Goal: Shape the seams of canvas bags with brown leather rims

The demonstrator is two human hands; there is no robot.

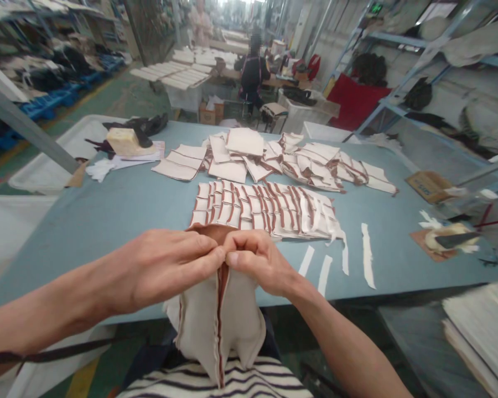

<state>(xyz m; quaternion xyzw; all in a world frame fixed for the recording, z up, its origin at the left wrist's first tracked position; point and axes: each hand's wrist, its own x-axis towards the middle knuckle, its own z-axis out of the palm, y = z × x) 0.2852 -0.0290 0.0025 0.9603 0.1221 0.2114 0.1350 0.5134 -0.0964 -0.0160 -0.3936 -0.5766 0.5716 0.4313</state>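
Observation:
A cream fabric piece [240, 315] with brown inner edges hangs over the table's front edge toward my lap, its brown-edged seam running down the middle. At the top of that seam, my left hand [166, 265] pinches the fabric between thumb and fingers. Right beside it, my right hand [253, 257] grips the same edge, fingertips touching the left ones. Brown material shows just behind my hands. Beyond them lies a row of overlapping cream panels [249, 204] with brown edges. Whatever is between my fingertips is mostly hidden.
A pile of cream and brown pieces [244, 143] covers the back of the blue table [108, 221]. White strips [367, 257] lie at right, near a small cardboard box [429, 185]. A yellowish block [128, 141] sits at back left. A person [253, 74] sits farther off.

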